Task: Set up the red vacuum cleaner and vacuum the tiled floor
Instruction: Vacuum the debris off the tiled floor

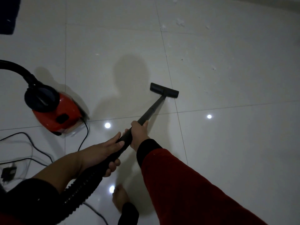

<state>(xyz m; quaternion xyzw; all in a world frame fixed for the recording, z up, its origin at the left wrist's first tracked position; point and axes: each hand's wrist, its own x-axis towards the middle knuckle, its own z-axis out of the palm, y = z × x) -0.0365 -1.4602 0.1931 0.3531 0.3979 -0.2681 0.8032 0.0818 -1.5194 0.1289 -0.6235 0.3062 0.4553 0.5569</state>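
Observation:
The red vacuum cleaner [61,112] sits on the white tiled floor [227,143] at the left, its black hose [17,69] arching off the left edge. A black wand [151,109] runs from my hands to the flat black floor head [164,90], which rests on a tile just left of a grout line. My right hand [139,133] grips the wand higher up. My left hand [103,153] holds the handle end where the ribbed hose [78,190] joins. White crumbs and dust [180,23] lie scattered on the tiles beyond the head, to the upper right.
Black power cords [30,143] loop over the floor at the left, with a small black plug adapter [9,172] near the left edge. A dark mat [9,15] lies at the top left corner. My bare foot [121,198] stands below the hands.

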